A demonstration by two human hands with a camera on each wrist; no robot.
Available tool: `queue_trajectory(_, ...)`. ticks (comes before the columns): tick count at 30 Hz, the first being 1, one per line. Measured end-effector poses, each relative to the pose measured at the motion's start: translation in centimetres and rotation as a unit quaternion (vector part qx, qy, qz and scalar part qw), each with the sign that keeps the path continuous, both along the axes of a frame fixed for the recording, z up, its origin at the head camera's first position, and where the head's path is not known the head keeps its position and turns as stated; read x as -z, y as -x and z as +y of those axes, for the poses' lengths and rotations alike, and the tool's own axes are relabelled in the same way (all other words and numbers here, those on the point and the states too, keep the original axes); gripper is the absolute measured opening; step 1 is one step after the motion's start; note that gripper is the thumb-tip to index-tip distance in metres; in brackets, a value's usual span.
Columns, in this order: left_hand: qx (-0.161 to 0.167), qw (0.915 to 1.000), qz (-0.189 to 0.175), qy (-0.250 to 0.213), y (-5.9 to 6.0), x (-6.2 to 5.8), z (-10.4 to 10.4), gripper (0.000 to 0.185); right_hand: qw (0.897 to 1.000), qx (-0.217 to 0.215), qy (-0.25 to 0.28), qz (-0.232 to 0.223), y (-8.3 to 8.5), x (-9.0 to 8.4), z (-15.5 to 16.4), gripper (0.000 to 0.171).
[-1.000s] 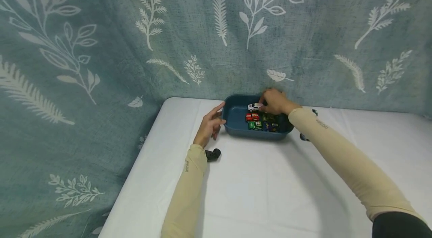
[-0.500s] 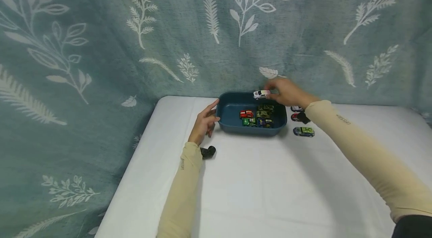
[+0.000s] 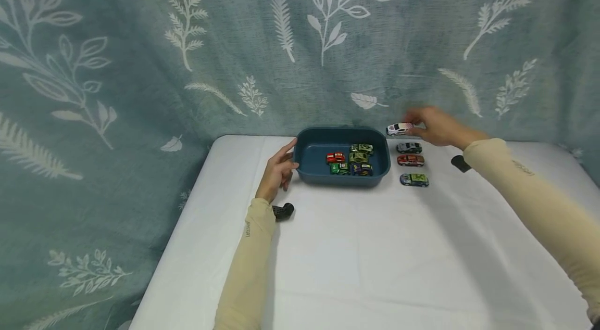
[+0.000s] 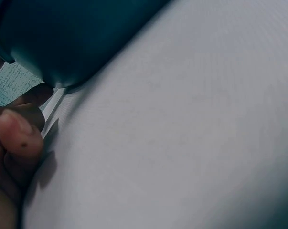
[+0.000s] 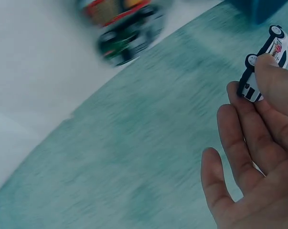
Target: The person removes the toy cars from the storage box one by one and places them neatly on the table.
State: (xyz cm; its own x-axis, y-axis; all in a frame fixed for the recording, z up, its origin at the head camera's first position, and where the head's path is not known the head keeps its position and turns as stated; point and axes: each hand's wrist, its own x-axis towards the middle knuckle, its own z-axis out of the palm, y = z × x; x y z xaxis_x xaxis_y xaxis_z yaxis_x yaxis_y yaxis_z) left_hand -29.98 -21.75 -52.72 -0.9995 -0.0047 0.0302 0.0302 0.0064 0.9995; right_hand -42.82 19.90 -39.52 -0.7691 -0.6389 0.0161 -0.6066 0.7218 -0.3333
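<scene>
Right grip (image 3: 435, 126) pinches white car (image 3: 397, 129), thumb (image 5: 277, 85) partly hiding it; left grip (image 3: 276, 173), fingers (image 3: 284, 150) apart.

White car (image 3: 397, 129), leaf-patterned teal curtain (image 3: 225, 49)

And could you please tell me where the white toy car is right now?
In the head view, the white toy car is pinched in the right hand, to the right of the blue bin and just beyond the gray car.

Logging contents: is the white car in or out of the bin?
Out: the right hand holds the white car right of the bin.
</scene>
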Motion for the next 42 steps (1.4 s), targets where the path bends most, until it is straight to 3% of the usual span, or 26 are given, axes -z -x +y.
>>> queue_trajectory(11, 0.005, 1.0000, 0.006, -0.004, 0.1, 0.3, 0.0, 0.072, 0.998, 0.047, -0.036, -0.015, 0.5, 2.6, 7.9, 0.025)
queue_trajectory(17, 0.001, 1.0000, 0.002, -0.009, 0.1, 0.2, 0.1, 0.071, 0.997, 0.056, -0.045, -0.004, 0.4, 3.9, 10.5, 0.025)
queue_trajectory(29, -0.004, 1.0000, -0.001, -0.004, -0.2, 0.1, 0.1, 0.071, 0.996, 0.076, -0.040, 0.019, 0.4, 7.3, 11.6, 0.027)
queue_trajectory(36, 0.002, 1.0000, -0.001, -0.004, -0.4, 0.1, 0.1, 0.071, 0.993, 0.109, -0.045, -0.005, 0.4, 7.7, 11.6, 0.029)
queue_trajectory(42, -0.001, 1.0000, 0.004, 0.001, -0.2, 0.2, 0.3, 0.070, 0.992, 0.118, -0.046, 0.004, 0.5, 8.2, 11.9, 0.032)
